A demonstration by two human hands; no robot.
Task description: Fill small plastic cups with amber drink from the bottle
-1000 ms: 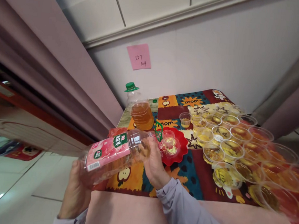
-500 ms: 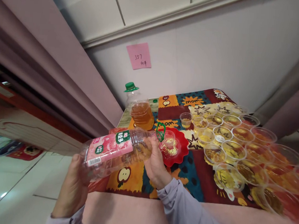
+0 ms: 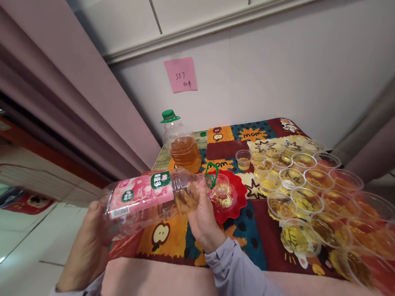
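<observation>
On my feed both hands are grasping the same thing: a clear plastic bottle (image 3: 142,194) with a pink label, held aslant just left of the red plate (image 3: 241,191), its neck end reaching the plate's near-left edge. My left hand (image 3: 85,246) supports the base, thumb along the side, the fingers hidden from me. My right hand (image 3: 206,219) wraps the shoulder by the neck, close to the green carrying loop (image 3: 212,174).

A small clear cup (image 3: 221,186) stands inside the red plate, near the bottle's mouth. Amber shows through the shoulder, but I can't tell whether it is liquid or the patterned mat (image 3: 251,243) behind, nor whether anything is flowing.

To do this tilt well, I'd make the right hand the pivot, with the mouth just inside the cup's rim, and let the left hand alone raise the base, slowly, since a nearly drained bottle tends to gulp. The loop could snag or nudge the cup, so I'd turn it aside. A drip would best land within the red plate.

I'd also mind my right sleeve (image 3: 238,274): many filled cups (image 3: 307,200) crowd the tabletop right of the plate, while a jug of amber liquid (image 3: 185,152) stands beyond it to the left.
</observation>
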